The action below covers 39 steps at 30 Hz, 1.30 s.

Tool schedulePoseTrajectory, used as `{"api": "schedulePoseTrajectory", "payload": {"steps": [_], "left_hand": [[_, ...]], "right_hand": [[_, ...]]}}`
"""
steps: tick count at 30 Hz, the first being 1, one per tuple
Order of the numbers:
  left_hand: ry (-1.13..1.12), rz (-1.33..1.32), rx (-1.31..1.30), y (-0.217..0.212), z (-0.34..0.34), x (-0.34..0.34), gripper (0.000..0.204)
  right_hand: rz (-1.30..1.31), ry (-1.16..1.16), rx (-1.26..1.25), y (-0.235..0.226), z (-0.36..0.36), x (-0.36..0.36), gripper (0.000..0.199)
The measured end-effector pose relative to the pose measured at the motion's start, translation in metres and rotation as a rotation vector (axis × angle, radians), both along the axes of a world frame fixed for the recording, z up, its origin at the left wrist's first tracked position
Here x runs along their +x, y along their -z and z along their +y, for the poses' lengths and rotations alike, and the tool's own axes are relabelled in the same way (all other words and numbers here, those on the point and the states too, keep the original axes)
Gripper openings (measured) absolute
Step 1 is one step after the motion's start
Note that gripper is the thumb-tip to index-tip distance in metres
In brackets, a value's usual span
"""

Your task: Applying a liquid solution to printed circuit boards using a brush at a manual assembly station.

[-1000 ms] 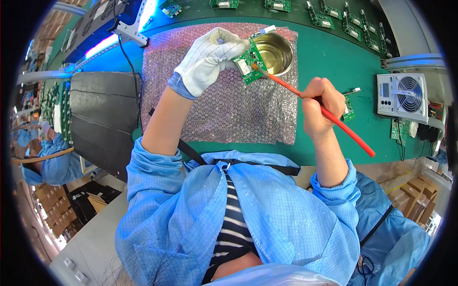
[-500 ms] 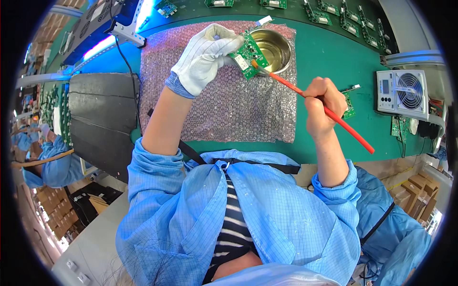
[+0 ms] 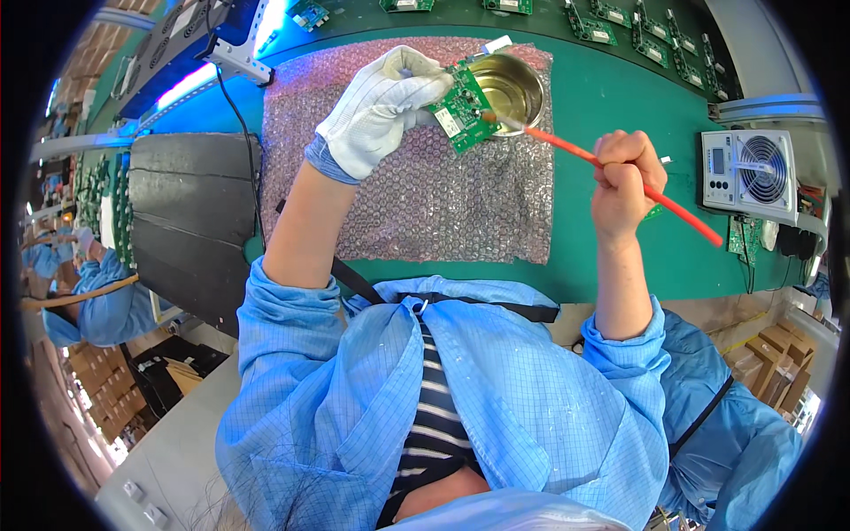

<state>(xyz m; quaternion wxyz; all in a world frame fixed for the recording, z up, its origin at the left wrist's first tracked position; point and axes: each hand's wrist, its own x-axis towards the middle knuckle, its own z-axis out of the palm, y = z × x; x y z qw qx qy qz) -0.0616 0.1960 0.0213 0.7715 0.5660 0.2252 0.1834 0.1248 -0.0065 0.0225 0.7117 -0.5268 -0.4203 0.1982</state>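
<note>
Left grip pinches circuit board, right grip clasps brush; bubble wrap tops green bench, cartons nearby.

Hands: two — one white-gloved left hand, one bare right hand. One slim red-handled brush. One held green rectangular circuit board; upper right, at least six more green boards. One round shiny metal bowl. Bubble wrap — one clear pinkish plastic sheet.

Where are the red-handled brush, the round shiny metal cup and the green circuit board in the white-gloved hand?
Red-handled brush (image 3: 567, 148): head view, on its handle.
Round shiny metal cup (image 3: 533, 96): head view, on its inner right wall.
Green circuit board (image 3: 468, 103): head view, on its middle.
</note>
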Motion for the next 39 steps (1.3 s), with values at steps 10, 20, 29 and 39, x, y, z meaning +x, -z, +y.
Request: {"api": "schedulePoseTrajectory", "payload": {"steps": [10,20,29,39], "left_hand": [[-0.138,-0.19,-0.134,0.014,0.001,0.005,0.025],[-0.166,-0.279,-0.13,0.022,0.005,0.007,0.023],[-0.197,-0.218,-0.108,0.023,0.011,0.012,0.029],[-0.598,0.82,0.905,-0.023,0.169,0.031,0.035]], "right_hand": [[-0.086,0.239,0.036,0.01,-0.005,-0.022,0.006],[-0.07,0.249,-0.042,0.008,-0.002,-0.033,0.008],[-0.204,0.122,-0.035,0.016,0.004,-0.031,0.009],[0.084,0.301,-0.014,0.025,-0.002,-0.013,0.005]]}}
